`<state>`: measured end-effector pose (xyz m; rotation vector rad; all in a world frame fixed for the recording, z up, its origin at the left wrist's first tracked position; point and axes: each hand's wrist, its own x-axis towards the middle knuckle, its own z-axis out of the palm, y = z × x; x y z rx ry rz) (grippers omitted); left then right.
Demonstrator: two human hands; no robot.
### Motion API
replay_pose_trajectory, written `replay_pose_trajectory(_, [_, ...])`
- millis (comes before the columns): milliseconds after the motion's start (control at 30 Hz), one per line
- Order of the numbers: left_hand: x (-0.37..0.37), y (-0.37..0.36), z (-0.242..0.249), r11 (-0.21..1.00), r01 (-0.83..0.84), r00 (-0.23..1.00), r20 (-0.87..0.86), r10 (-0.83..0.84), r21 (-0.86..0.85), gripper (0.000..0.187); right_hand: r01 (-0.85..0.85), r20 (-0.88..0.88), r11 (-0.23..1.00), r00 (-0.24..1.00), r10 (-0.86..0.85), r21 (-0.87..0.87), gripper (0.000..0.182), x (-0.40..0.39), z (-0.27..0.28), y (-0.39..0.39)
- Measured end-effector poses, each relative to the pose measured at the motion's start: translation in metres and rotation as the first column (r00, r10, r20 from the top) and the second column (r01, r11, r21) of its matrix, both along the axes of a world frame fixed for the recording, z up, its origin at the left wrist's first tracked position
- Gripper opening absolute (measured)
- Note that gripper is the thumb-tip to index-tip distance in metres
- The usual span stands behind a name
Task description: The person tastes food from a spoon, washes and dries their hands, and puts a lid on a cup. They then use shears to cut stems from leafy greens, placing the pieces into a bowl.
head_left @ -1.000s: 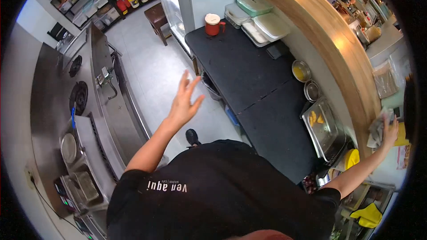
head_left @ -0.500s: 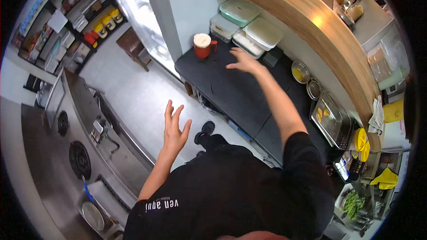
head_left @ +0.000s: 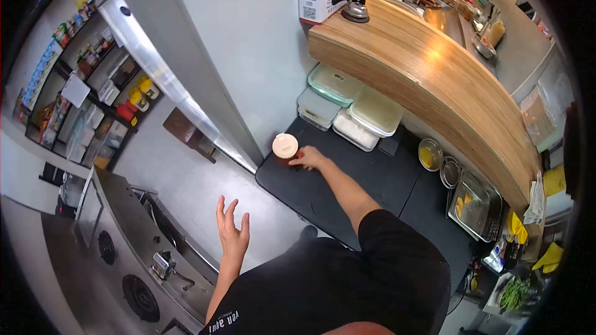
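Observation:
A red mug (head_left: pixel 289 158) with a cream-white lid (head_left: pixel 285 144) stands upright on the black worktop (head_left: pixel 347 186), near its far left corner. My right hand (head_left: pixel 308 158) is at the mug's handle side, its fingers closed around the handle, which they mostly hide. My left hand (head_left: pixel 233 236) is raised over the floor, left of the worktop. Its fingers are spread, and it holds nothing.
Lidded plastic containers (head_left: pixel 375 111) are stacked against the wall behind the mug. Metal bowls (head_left: pixel 430 154) and a steel tray (head_left: pixel 475 205) sit further right. A curved wooden counter (head_left: pixel 428 68) overhangs the back. Stove burners (head_left: pixel 140 298) are at left.
My right hand has moved from open above the worktop to the mug and closed on its handle. My left hand stays raised and open. The view has tilted up, showing a box and bell.

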<state>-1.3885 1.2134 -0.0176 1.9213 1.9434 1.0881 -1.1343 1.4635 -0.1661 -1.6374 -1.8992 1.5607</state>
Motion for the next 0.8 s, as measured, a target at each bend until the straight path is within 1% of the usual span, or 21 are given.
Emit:
replay_pose_trajectory(67, [0.01, 0.018, -0.011, 0.997, 0.07, 0.998, 0.0, -0.07, -0.034, 0.043, 0.162, -0.138, 0.985, 0.976, -0.168, -0.059, 0.048, -0.011, -0.018, -0.027])
replay_pose_trajectory(100, [0.016, 0.027, -0.017, 0.984, 0.161, 0.987, 0.014, -0.161, -0.07, 0.044, 0.171, -0.163, 0.983, 0.97, -0.179, -0.064, 0.047, -0.01, -0.021, -0.042])
replay_pose_trajectory(133, [0.023, 0.037, -0.019, 0.963, 0.248, 0.967, -0.036, -0.253, -0.104, 0.053, 0.179, -0.19, 0.982, 0.964, -0.189, -0.068, 0.046, -0.008, -0.02, -0.056])
replay_pose_trajectory(167, [0.031, 0.05, -0.015, 0.927, 0.356, 0.928, -0.072, -0.366, -0.116, 0.062, 0.14, -0.136, 0.99, 0.98, -0.143, -0.037, 0.044, -0.003, -0.013, -0.071])
replay_pose_trajectory(200, [0.039, 0.064, -0.008, 0.877, 0.461, 0.873, -0.108, -0.475, -0.135, 0.071, 0.101, -0.081, 0.995, 0.992, -0.102, -0.014, 0.043, 0.002, 0.001, -0.086])
replay_pose_trajectory(233, [0.049, 0.076, 0.005, 0.822, 0.526, 0.796, -0.213, -0.566, -0.218, 0.08, 0.123, -0.077, 0.992, 0.989, -0.124, -0.012, 0.043, 0.011, 0.024, -0.095])
replay_pose_trajectory(267, [0.06, 0.087, 0.019, 0.757, 0.576, 0.695, -0.303, -0.652, -0.309, 0.088, 0.063, -0.059, 0.998, 0.996, -0.061, 0.02, 0.044, 0.023, 0.051, -0.11])
replay_pose_trajectory(300, [0.071, 0.099, 0.028, 0.683, 0.618, 0.592, -0.341, -0.731, -0.391, 0.092, 0.004, -0.038, 0.999, 0.999, -0.002, 0.05, 0.046, 0.036, 0.078, -0.125])
replay_pose_trajectory(333, [0.083, 0.109, 0.034, 0.663, 0.64, 0.572, -0.336, -0.748, -0.389, 0.092, 0.033, -0.032, 0.998, 0.999, -0.031, 0.048, 0.046, 0.047, 0.106, -0.139])
replay_pose_trajectory(367, [0.093, 0.117, 0.037, 0.544, 0.744, 0.46, -0.292, -0.838, -0.388, 0.09, -0.001, -0.039, 0.986, 0.999, 0.007, 0.164, 0.046, 0.057, 0.134, -0.152])
replay_pose_trajectory(400, [0.105, 0.122, 0.042, 0.412, 0.829, 0.339, -0.245, -0.908, -0.379, 0.089, -0.038, -0.037, 0.961, 0.998, 0.05, 0.274, 0.047, 0.068, 0.159, -0.165])
replay_pose_trajectory(433, [0.119, 0.125, 0.054, 0.367, 0.885, 0.302, -0.247, -0.921, -0.286, 0.078, -0.018, -0.028, 0.964, 0.999, 0.027, 0.264, 0.047, 0.078, 0.179, -0.178])
replay_pose_trajectory(467, [0.132, 0.127, 0.064, 0.344, 0.895, 0.282, -0.237, -0.929, -0.283, 0.078, -0.007, 0.034, 0.959, 0.999, -0.002, 0.284, 0.047, 0.088, 0.196, -0.19])
replay_pose_trajectory(500, [0.141, 0.127, 0.073, 0.246, 0.941, 0.203, -0.192, -0.96, -0.234, 0.072, 0.005, 0.09, 0.954, 0.995, -0.033, 0.301, 0.047, 0.094, 0.211, -0.204])
replay_pose_trajectory(533, [0.15, 0.128, 0.085, 0.147, 0.973, 0.12, -0.155, -0.981, -0.18, 0.065, 0.026, 0.092, 0.955, 0.994, -0.056, 0.297, 0.047, 0.099, 0.224, -0.218])
replay_pose_trajectory(567, [0.157, 0.128, 0.102, 0.086, 0.992, 0.069, -0.168, -0.983, -0.094, 0.052, 0.092, 0.114, 0.931, 0.984, -0.14, 0.354, 0.046, 0.103, 0.235, -0.231])
replay_pose_trajectory(600, [0.161, 0.127, 0.115, 0.068, 0.994, 0.052, -0.169, -0.984, -0.088, 0.052, 0.151, 0.132, 0.898, 0.966, -0.223, 0.413, 0.044, 0.104, 0.248, -0.244])
replay_pose_trajectory(667, [0.168, 0.127, 0.138, -0.054, 0.998, -0.051, -0.13, -0.99, 0.022, 0.048, 0.197, 0.125, 0.876, 0.953, -0.277, 0.439, 0.043, 0.103, 0.274, -0.263])
replay_pose_trajectory(700, [0.169, 0.127, 0.15, -0.078, 0.992, -0.061, -0.169, -0.984, 0.099, 0.045, 0.235, 0.105, 0.858, 0.943, -0.314, 0.457, 0.042, 0.1, 0.287, -0.271])
replay_pose_trajectory(733, [0.168, 0.126, 0.162, -0.091, 0.991, -0.074, -0.174, -0.982, 0.094, 0.045, 0.248, 0.099, 0.853, 0.94, -0.327, 0.46, 0.042, 0.097, 0.3, -0.275])
replay_pose_trajectory(800, [0.162, 0.123, 0.183, -0.11, 0.982, -0.079, -0.203, -0.976, 0.151, 0.043, 0.285, 0.093, 0.874, 0.934, -0.346, 0.393, 0.041, 0.087, 0.324, -0.282])
